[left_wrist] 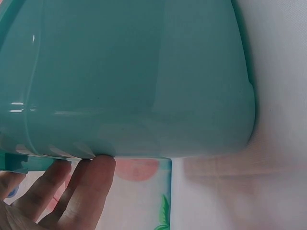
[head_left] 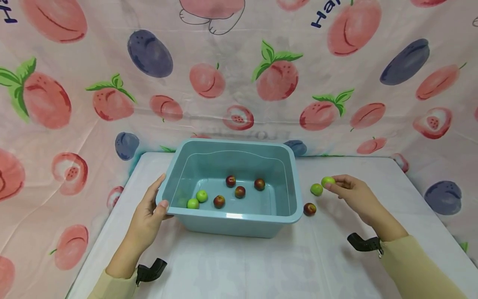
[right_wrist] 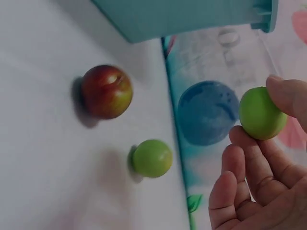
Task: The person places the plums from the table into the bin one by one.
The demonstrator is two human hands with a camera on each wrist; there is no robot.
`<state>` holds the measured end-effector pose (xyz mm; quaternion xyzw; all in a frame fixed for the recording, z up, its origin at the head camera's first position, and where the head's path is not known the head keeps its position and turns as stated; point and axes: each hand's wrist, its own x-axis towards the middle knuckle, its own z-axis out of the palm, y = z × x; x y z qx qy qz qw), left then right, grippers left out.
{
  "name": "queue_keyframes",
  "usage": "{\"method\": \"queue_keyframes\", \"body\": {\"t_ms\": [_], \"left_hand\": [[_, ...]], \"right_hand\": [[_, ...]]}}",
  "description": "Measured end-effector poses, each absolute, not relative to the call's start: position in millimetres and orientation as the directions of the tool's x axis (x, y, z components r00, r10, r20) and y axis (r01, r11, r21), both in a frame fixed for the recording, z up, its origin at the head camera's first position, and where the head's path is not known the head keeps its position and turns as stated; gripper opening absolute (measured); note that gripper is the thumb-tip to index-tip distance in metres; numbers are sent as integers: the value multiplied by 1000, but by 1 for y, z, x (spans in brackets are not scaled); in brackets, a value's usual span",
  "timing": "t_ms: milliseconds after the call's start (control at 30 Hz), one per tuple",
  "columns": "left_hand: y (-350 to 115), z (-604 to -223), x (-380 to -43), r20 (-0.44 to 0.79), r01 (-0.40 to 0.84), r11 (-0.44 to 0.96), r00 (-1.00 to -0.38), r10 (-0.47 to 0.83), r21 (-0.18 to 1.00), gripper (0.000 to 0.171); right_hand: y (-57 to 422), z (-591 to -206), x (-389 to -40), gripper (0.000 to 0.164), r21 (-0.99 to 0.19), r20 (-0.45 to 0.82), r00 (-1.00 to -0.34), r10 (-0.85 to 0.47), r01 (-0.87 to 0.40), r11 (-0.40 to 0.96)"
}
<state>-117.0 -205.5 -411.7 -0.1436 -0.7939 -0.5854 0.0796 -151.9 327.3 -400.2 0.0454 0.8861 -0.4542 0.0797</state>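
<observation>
A teal plastic tub (head_left: pixel 231 220) stands mid-table and holds several small fruits, red ones (head_left: pixel 240 192) and green ones (head_left: pixel 201 196). My left hand (head_left: pixel 151 211) grips the tub's left front rim, thumb over the edge; in the left wrist view its fingers (left_wrist: pixel 81 187) lie against the tub wall (left_wrist: pixel 134 81). My right hand (head_left: pixel 349 191) pinches a small green fruit (head_left: pixel 328 181) (right_wrist: pixel 261 113) above the table, right of the tub. Under it lie another green fruit (head_left: pixel 316 189) (right_wrist: pixel 151 158) and a red fruit (head_left: pixel 309 209) (right_wrist: pixel 106 91) on the white tabletop.
The white table (head_left: pixel 261 265) is backed by a peach-print cloth (head_left: pixel 239 74) hanging close behind the tub. The table's edges run at the left (head_left: pixel 108 216) and right (head_left: pixel 429 199).
</observation>
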Motion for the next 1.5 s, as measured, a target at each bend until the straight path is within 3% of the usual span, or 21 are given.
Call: {"method": "queue_keyframes", "body": {"t_ms": [633,1500], "left_hand": [[-204,-409,-116,292,319,284,-947,134,904,63],[-204,-409,-117,289,317,270,-947,140,909,61]], "right_hand": [[303,-355,-161,59,-831,-70,-997,-41,35,555],[256,-320,-175,54,-913,31,-996,-78,-60,404]]}}
